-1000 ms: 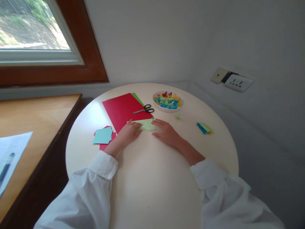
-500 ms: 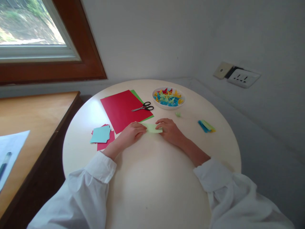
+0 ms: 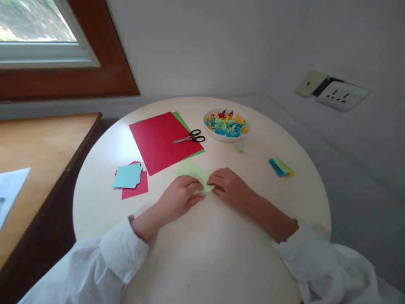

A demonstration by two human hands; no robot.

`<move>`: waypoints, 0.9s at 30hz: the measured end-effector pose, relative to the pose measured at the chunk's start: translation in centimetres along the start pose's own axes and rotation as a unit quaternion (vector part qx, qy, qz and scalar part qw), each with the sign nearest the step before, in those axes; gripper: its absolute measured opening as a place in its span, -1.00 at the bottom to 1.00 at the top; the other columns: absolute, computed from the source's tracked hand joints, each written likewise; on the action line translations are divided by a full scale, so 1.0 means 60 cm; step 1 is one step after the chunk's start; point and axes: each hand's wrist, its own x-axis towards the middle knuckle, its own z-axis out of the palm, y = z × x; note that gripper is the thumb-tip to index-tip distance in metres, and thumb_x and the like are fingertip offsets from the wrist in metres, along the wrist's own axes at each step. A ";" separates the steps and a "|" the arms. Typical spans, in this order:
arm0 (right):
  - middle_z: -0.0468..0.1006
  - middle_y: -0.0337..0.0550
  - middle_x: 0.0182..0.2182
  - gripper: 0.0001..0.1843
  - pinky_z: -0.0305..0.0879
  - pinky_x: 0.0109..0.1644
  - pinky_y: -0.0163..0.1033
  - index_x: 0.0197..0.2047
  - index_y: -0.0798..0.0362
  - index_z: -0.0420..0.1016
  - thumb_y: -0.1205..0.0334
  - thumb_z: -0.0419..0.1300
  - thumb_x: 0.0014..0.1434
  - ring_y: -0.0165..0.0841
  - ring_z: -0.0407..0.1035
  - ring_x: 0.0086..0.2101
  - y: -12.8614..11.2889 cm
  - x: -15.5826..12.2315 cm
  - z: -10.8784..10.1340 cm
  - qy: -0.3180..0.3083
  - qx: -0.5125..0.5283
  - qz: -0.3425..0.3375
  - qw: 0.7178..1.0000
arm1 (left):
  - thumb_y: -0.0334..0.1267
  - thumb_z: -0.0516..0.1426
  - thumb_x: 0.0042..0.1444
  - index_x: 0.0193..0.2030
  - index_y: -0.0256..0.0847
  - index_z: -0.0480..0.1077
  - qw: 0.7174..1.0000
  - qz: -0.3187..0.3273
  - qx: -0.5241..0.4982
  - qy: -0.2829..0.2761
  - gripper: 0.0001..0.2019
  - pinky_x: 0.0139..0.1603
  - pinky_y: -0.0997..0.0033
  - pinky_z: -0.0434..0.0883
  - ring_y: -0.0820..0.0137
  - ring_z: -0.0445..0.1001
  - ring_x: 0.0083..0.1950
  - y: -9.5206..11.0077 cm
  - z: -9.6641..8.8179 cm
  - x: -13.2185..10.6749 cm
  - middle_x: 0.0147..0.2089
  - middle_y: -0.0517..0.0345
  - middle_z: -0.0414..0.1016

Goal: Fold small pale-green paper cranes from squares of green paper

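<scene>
Near the middle of the round table (image 3: 205,249), a little toward its far side, lies a pale green paper (image 3: 191,170), flat on the tabletop with its near corner taken up between the two hands. On that corner the left hand (image 3: 179,197) has its fingers curled close, the tips closed down on the paper's near left edge, and the right hand (image 3: 230,188) meets it from the other side, its fingers likewise drawn in and closed on the near right edge; the two sets of fingertips are almost touching. Both forearms are bare up to white sleeves (image 3: 104,261) pushed back from the wrists. Just beyond the paper a large red sheet (image 3: 160,141) lies at a slant, with a green sheet (image 3: 181,121) showing from under its far and right edges. Black-handled scissors (image 3: 190,137) rest shut on the right part of the red sheet. To the right of them stands a white bowl (image 3: 228,138) heaped with small folded pieces in red, yellow, blue and green, and just in front of it one small green folded piece (image 3: 240,148) sits alone on the table. Further right lies a small stack of blue and yellow-green paper (image 3: 281,166). Left of the hands, light blue squares (image 3: 127,176) lie on top of red squares (image 3: 136,191). Off the table to the left is a wooden desk (image 3: 41,143) with a white sheet (image 3: 9,190) on it, under a window frame (image 3: 104,76); wall sockets (image 3: 343,96) sit on the right wall
</scene>
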 end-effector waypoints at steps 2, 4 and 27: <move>0.53 -0.11 -0.39 -0.85 0.26 -0.16 -0.18 -0.36 0.10 0.46 0.51 0.13 0.06 -0.29 0.37 -0.30 -0.005 -0.001 0.000 -0.007 0.035 0.001 0.999 | -0.24 0.06 0.16 -0.22 -0.27 0.44 1.000 0.002 0.003 0.001 -0.81 -0.08 0.21 0.37 0.24 0.43 -0.14 0.002 -0.002 0.000 -0.18 -0.05 0.50; 0.53 -0.11 -0.39 -0.91 0.27 -0.17 -0.20 -0.37 0.11 0.45 0.45 0.15 0.09 -0.31 0.36 -0.30 -0.007 -0.003 0.000 -0.006 0.079 0.020 0.997 | -0.28 0.02 0.18 -0.27 -0.25 0.44 1.000 0.000 -0.003 0.007 -0.82 -0.10 0.26 0.36 0.28 0.41 -0.17 0.002 -0.004 0.002 -0.21 -0.02 0.50; 0.54 -0.12 -0.29 -0.92 0.14 -0.09 -0.15 -0.36 0.05 0.44 0.31 0.28 0.02 -0.32 0.41 -0.23 -0.006 -0.024 -0.025 0.086 0.111 0.024 0.990 | -0.44 0.07 -0.01 -0.36 -0.23 0.39 0.952 -0.078 -0.296 -0.010 -0.90 -0.23 0.41 0.38 0.38 0.46 -0.20 -0.003 -0.004 0.016 -0.19 0.03 0.48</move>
